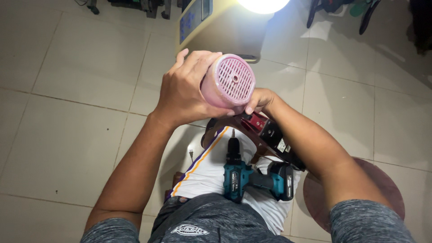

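Two hands grip one pink hair dryer (227, 85) above the lap: left hand (184, 90) wraps its barrel, right hand (258, 101) pinches beneath. One teal cordless drill (252, 177) lies on the lap.

2 bare hands are showing in the view: 1 left hand (182, 96) and 1 right hand (258, 100). They are holding 1 pink round device (225, 83) with a grille face. 1 dark handle part with a red section (265, 130) is sticking out under it. 1 teal cordless drill (252, 177) is lying on the person's lap, and 1 battery pack (283, 180) is sitting on its base. 1 round brown stool (387, 189) is standing on the tiled floor (67, 112) at the right. 1 bright lamp (263, 4) is shining at the top edge. 1 yellowish box (216, 27) is standing below that lamp.
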